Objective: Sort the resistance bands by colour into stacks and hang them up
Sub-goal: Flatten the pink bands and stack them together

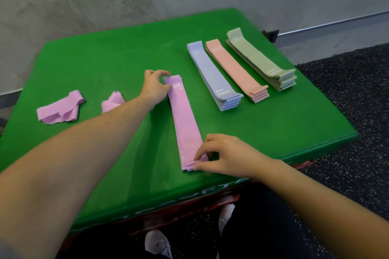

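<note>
The right hand [226, 153] has a narrow grip on the near end of the purple stack [185, 120], thumb and fingertips squaring its edges; the left hand [154, 87] pinches the far end the same way. This looks like the last colour being stacked on the green table [105, 65]. Two crumpled purple bands [61, 107] to the left need flattening and adding next. Blue [214, 78], pink [235, 69] and green [261, 59] stacks lie finished beyond. No hanging place is in view.

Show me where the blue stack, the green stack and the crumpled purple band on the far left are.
blue stack [212, 73]: head view, middle of its top band.
green stack [255, 57]: head view, middle of its top band.
crumpled purple band [60, 108]: head view, its bunched centre.
</note>
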Demonstrator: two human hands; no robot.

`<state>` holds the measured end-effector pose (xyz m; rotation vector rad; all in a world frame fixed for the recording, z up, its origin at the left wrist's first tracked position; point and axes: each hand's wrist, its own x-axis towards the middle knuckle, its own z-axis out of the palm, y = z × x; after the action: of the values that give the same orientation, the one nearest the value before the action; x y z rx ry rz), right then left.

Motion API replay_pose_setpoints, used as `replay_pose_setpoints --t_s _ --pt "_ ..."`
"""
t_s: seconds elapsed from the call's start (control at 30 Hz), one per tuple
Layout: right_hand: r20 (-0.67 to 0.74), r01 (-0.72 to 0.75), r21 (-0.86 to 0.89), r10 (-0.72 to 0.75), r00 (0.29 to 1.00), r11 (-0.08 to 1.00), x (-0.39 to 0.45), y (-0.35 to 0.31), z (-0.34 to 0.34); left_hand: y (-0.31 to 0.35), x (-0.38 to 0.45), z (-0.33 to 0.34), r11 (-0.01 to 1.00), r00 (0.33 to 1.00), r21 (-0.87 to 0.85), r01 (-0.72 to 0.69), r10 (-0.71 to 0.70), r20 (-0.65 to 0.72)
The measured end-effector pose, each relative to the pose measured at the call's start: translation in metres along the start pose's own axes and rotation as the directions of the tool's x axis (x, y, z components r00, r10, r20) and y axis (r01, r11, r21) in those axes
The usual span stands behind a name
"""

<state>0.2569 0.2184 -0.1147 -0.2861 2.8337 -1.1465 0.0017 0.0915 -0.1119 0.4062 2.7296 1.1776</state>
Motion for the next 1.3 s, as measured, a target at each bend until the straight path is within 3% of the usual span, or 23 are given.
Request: replay_pose_setpoints --t_s 0.27,0.57,0.67,0.9,1.07,1.3 --pt "-0.149 -0.041 0.154 0.064 0.987 0.987 0.014 -0.014 -0.005 -0.022 -0.041 -0.039 0.993 0.986 -0.027 -0.117 0.113 -0.123" --pt "-0.171 0.029 0.267 0.018 0.985 0.963 0.061 -0.055 0.025 -0.108 -0.104 -0.105 0.998 0.958 0.063 -0.025 0.042 -0.283" --pt "-0.19 0.024 0.271 0.029 0.981 0.962 0.087 -0.066 0.037 -0.127 -0.118 -0.12 0.998 0.96 0.058 -0.01 0.026 -0.278" --pt "-0.161 0.012 0.156 0.014 0.987 0.988 0.169 -0.101 0.06 -0.15 -0.124 -0.123 0.999 0.954 0.032 0.003 0.007 -0.301" --pt "-0.234 -0.057 -0.056 0.043 0.971 0.997 0.222 -0.11 0.076 -0.153 -0.124 -0.121 0.992 0.958 0.122 -0.041 0.074 -0.278" --pt "-0.289 -0.144 -0.262 0.065 0.955 0.954 0.227 -0.098 0.1 -0.154 -0.125 -0.12 0.985 0.954 0.158 -0.073 0.115 -0.277"
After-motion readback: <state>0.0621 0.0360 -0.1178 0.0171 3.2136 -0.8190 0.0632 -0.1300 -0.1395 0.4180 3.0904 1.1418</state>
